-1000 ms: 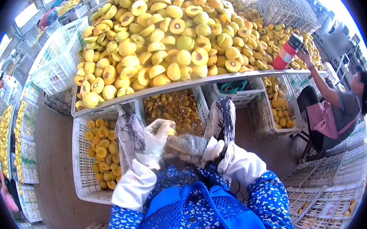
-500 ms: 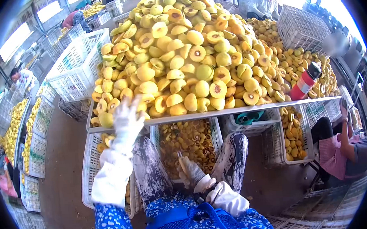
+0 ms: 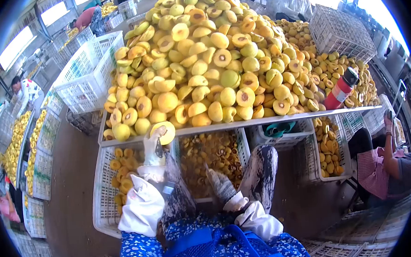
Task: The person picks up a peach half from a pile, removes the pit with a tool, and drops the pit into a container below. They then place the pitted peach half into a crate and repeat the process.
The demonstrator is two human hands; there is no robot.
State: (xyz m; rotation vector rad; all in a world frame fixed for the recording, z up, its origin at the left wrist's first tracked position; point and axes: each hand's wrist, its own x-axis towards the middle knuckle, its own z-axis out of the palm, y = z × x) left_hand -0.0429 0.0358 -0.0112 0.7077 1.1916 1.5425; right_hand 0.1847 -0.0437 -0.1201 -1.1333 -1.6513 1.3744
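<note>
My left hand (image 3: pixel 153 150), in a pale glove, is closed on a yellow peach half (image 3: pixel 168 131), its fingers at the fruit's left side. The half is at the front rim of the metal table (image 3: pixel 271 123), just below a big heap of peach halves (image 3: pixel 202 77), some with cut faces and dark pit centres showing. Lower down, between my knees, my right hand (image 3: pixel 221 185) wears a grey glove and is closed around a slim tool (image 3: pixel 207 166). Only its tip juts out past the fingers. Under that hand stands a crate of brownish pieces and peach scraps (image 3: pixel 200 150).
A white crate holding peach halves (image 3: pixel 107 200) stands by my left leg. Another white crate (image 3: pixel 83 84) is left of the heap. On the table's right side a red bottle (image 3: pixel 340 92) leans among the fruit. A co-worker (image 3: pixel 391 164) sits at the right.
My left hand has come back from the heap's front edge, down and slightly right, and now holds a peach half. My right hand has shifted a little, still between my knees with the tool.
</note>
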